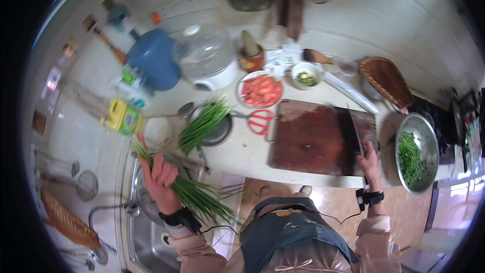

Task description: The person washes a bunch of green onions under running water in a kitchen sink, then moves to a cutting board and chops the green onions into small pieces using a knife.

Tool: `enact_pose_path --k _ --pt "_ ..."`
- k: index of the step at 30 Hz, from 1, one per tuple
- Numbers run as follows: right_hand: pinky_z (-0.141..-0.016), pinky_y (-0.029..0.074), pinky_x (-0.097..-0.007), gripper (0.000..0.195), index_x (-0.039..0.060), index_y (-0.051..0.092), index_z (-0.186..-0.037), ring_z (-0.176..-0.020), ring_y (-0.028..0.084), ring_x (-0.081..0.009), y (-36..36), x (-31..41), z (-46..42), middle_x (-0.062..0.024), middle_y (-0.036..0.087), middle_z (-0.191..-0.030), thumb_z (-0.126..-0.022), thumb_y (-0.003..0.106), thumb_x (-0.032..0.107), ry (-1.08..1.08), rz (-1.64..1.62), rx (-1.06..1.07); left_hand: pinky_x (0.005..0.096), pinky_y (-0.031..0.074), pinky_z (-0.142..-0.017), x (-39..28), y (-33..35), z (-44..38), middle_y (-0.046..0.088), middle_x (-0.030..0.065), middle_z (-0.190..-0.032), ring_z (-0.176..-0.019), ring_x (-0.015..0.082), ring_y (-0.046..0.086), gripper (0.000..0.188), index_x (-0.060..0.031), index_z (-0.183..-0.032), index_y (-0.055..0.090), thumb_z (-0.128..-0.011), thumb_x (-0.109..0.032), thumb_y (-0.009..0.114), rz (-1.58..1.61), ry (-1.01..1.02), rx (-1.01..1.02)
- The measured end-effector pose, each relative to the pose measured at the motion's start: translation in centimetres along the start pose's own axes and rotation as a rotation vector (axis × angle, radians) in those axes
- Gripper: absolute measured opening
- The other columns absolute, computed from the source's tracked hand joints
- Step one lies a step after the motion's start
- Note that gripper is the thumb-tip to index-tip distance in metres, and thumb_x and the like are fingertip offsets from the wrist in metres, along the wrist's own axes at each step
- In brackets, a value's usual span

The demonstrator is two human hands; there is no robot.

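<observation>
My left hand (161, 180) grips a bunch of long green chives or similar stalks (201, 197) over the edge of the sink, pale ends up and leafy ends trailing down. My right hand (368, 162) is closed around a kitchen knife (356, 133), its blade on edge over the right side of a wet, dark wooden cutting board (307, 140). A second green bunch (206, 123) lies across a dark pan (219, 132) left of the board. Right of my right hand, a steel bowl (430, 159) holds chopped greens (410, 159).
Red-handled scissors (260, 122) lie beside the board. Behind it stand a plate of cut tomatoes (262, 90), a small white bowl (306, 76), and a food steamer (206, 57). A sink (151, 242) is at left, a wicker basket (386, 79) at back right, near the stove (424, 108).
</observation>
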State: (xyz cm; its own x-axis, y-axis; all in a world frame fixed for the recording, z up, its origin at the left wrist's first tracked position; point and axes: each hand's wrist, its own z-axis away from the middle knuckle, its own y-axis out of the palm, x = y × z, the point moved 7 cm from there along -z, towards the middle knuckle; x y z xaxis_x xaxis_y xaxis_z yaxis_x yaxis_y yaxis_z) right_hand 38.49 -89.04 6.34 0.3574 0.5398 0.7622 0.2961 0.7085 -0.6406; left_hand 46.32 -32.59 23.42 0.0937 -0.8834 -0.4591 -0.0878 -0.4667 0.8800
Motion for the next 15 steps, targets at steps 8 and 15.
enact_pose_path --k 8,15 --pt "-0.036 0.039 -0.0239 0.015 0.0046 0.047 -0.101 -0.042 0.045 -0.0093 -3.2 -3.3 3.0 -0.0005 0.046 -0.063 -0.086 0.051 0.004 0.347 -0.712 0.152 0.0209 0.041 -0.056 24.3 5.1 -4.9 0.053 0.0032 -0.097 -0.066 0.0067 0.045 0.063 -0.0178 -0.141 0.027 -0.084 0.000 0.048 -1.466 -0.437 0.564" --pt "-0.038 0.039 -0.0243 0.020 0.0039 0.046 -0.109 -0.042 0.044 -0.0090 -4.7 -5.9 2.9 0.0003 0.045 -0.061 -0.089 0.048 0.003 0.317 -0.670 0.205 0.0376 0.049 -0.062 46.2 6.3 3.0 0.054 0.0136 -0.094 -0.072 0.0289 0.060 0.098 -0.0103 -0.144 0.025 -0.067 -0.050 0.069 -2.292 -0.017 1.132"
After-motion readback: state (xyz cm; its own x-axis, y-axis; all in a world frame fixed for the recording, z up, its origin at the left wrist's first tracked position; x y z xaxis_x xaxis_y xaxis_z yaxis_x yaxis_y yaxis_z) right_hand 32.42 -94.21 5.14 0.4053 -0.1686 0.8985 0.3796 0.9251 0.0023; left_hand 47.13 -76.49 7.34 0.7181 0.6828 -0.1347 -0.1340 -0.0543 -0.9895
